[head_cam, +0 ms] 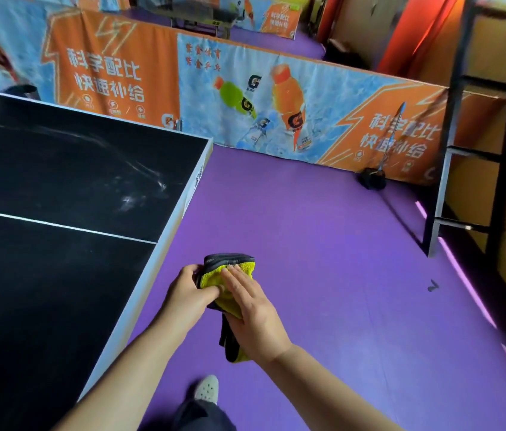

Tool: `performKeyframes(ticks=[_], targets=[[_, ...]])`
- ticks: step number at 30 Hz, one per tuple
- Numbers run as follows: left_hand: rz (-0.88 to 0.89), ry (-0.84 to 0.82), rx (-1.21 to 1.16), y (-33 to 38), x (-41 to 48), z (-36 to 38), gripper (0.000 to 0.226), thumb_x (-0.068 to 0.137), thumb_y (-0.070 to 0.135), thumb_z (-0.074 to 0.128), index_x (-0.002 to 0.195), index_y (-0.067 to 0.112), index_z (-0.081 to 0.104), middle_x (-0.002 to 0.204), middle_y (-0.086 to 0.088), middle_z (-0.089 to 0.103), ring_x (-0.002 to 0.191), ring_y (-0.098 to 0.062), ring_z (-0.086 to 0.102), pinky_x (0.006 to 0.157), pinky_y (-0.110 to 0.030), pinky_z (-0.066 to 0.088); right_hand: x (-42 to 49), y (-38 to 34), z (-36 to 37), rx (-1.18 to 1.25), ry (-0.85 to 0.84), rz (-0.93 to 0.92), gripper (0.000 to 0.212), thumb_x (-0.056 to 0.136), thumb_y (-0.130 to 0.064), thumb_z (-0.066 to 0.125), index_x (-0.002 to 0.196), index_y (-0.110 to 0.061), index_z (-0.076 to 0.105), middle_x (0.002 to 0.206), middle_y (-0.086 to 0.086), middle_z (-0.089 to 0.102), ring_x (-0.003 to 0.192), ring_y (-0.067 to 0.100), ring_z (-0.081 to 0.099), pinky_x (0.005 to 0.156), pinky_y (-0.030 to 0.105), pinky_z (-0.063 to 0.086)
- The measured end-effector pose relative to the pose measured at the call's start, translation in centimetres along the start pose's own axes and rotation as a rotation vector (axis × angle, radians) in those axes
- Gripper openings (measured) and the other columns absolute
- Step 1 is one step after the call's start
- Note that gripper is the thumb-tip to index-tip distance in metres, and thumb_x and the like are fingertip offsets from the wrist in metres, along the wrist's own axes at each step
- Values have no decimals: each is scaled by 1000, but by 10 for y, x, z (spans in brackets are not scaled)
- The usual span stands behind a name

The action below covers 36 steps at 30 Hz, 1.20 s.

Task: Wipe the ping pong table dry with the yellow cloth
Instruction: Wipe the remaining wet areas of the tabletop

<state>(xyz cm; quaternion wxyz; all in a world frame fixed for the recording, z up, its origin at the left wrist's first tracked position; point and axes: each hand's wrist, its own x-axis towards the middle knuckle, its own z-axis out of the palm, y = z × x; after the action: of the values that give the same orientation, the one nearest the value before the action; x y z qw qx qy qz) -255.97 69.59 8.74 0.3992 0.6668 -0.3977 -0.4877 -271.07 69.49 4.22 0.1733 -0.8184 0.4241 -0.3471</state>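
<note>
Gripping the folded yellow cloth [211, 279] in your left hand [188, 293], you are laying your right hand [253, 312] flat over it, fingers straight. You are holding it at lower centre of the frame, above the purple floor [307, 244], just right of the ping pong table [59, 169], apart from its edge.
</note>
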Motion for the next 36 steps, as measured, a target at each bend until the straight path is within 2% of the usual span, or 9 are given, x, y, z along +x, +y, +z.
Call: performKeyframes(ticks=[4,9,12,14,18,25,28,31,36], targets=[[56,-16,-49,46,96,8,41,78,10,67,111,25,50,103,1,63,97,-16,61,80,-33,53,90,52,-2,-26,-1,-32,73,85,-3,64,148,-24,34,152,6,40,144,20,33,112,36,38],[174,4,-20,120,202,17,39,77,5,64,108,26,54,97,6,64,92,-13,61,70,-26,51,195,107,-20,-33,-39,-2,88,78,-15,69,150,-34,22,159,-4,23,148,9,18,112,26,30],[221,43,38,147,253,26,41,74,8,68,107,29,55,94,10,64,89,-13,62,73,-33,53,239,144,-28,-56,-13,53,83,80,-33,69,150,-38,24,158,-2,29,147,11,22,110,25,33],[240,55,82,158,285,31,41,75,9,67,105,33,55,93,13,64,87,-15,62,73,-40,55,266,173,-31,-66,30,109,80,81,-37,70,150,-33,30,154,-4,35,143,12,29,109,17,30],[274,74,106,170,354,42,43,75,4,67,99,36,54,96,14,64,92,-16,62,82,-40,52,329,235,-30,90,31,308,75,87,-19,72,147,-33,29,143,-11,42,134,7,40,100,1,24],[304,123,67,217,468,81,48,72,0,67,96,40,55,101,16,65,97,-2,61,83,-25,48,464,333,-34,535,-117,487,82,86,8,66,152,-15,23,130,4,54,125,19,51,78,1,41],[291,144,39,249,514,100,49,71,-2,67,99,37,56,103,15,65,96,5,60,80,-14,44,520,371,-46,666,-215,516,84,84,13,65,150,-17,23,124,7,57,116,20,55,73,5,45],[268,190,10,269,558,114,56,72,-10,64,100,37,55,103,16,64,95,10,58,78,-8,42,575,405,-53,723,-278,523,74,82,15,64,137,-25,36,112,7,64,101,19,60,71,13,49],[180,312,18,279,623,121,49,68,1,66,95,40,56,94,19,67,91,7,59,77,-11,42,634,448,-41,785,-357,569,40,80,20,61,100,-14,65,80,-7,72,72,6,65,64,17,50]])
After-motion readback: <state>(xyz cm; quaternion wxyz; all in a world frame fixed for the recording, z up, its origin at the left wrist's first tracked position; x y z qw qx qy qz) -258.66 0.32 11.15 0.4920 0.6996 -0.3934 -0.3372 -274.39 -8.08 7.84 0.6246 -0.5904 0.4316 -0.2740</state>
